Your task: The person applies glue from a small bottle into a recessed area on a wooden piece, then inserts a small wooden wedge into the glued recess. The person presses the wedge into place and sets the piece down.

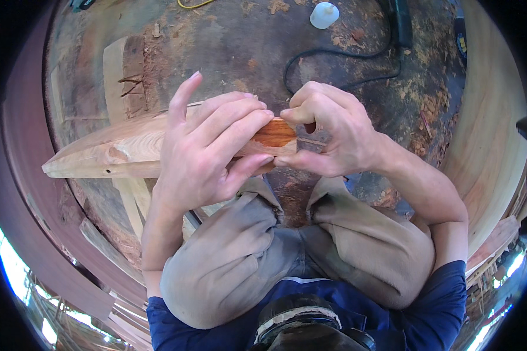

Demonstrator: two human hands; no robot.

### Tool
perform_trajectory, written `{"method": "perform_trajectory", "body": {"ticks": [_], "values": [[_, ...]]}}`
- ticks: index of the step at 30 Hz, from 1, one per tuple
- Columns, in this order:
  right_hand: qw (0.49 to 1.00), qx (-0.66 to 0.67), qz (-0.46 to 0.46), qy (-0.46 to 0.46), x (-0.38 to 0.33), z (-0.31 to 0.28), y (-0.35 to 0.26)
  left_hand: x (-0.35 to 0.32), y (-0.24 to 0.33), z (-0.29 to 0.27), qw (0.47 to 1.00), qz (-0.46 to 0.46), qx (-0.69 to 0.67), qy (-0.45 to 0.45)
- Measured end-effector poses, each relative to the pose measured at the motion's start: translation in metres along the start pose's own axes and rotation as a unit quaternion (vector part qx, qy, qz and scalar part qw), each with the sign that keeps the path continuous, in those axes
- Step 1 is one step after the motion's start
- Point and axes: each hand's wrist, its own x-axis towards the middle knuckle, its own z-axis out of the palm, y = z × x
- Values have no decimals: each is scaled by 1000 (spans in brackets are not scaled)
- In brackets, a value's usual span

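Knees [263,257] below, both hands [208,149] grip wooden piece [129,149] (reddish end).

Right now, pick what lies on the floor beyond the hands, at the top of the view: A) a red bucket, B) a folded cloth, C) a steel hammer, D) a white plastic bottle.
D: a small white plastic bottle sits on the shaving-strewn floor past the left hand and right hand, which grip a wooden piece.
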Motion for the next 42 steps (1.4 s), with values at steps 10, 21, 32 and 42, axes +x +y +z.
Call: {"method": "perform_trajectory", "body": {"ticks": [10,21,32,42], "values": [[991,-120,9,-52,3,-18,-1,-2,0,11,1000,0,11,10],[959,-246,-49,-134,11,-23,-1,-3,2,8,1000,-3,13,11],[961,-237,-76,-121,16,-20,4,-3,1,8,1000,-5,5,17],[969,-185,-134,-97,20,-15,18,-2,1,9,1000,-4,8,9]]}}
